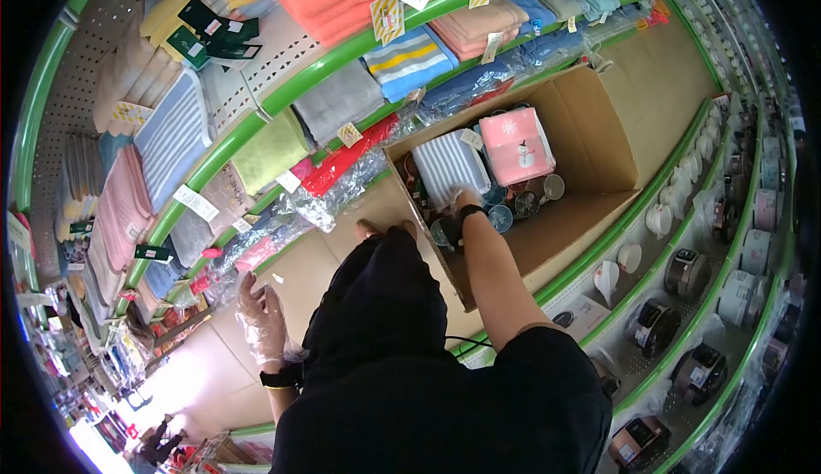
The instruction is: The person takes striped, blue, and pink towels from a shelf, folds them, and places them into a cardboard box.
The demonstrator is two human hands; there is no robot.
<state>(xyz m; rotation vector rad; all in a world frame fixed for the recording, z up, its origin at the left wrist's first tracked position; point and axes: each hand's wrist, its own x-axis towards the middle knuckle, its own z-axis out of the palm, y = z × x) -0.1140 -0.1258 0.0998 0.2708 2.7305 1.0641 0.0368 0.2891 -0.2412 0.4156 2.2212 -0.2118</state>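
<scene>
My right hand [460, 204] reaches into an open cardboard box [590, 209], at the near edge of a blue-and-white striped folded towel [449, 166]. Its fingers are mostly hidden, so I cannot make out whether they grip the towel or anything else. Beside that towel lies a pink folded towel with a snowman [518, 145]. Several glass cups and mugs, among them a clear cup [500, 217] and a pale mug [553, 187], stand in the box near my hand. My left hand [263, 320], in a clear plastic glove, hangs over the floor with fingers apart and nothing in it.
Green-edged shelves with folded towels [338, 98] curve along the left and top. On the right, shelves [624, 329] hold white cups and several dark packaged items. Plastic-wrapped goods [316, 188] line the lower left shelf. The tiled floor [304, 277] runs between.
</scene>
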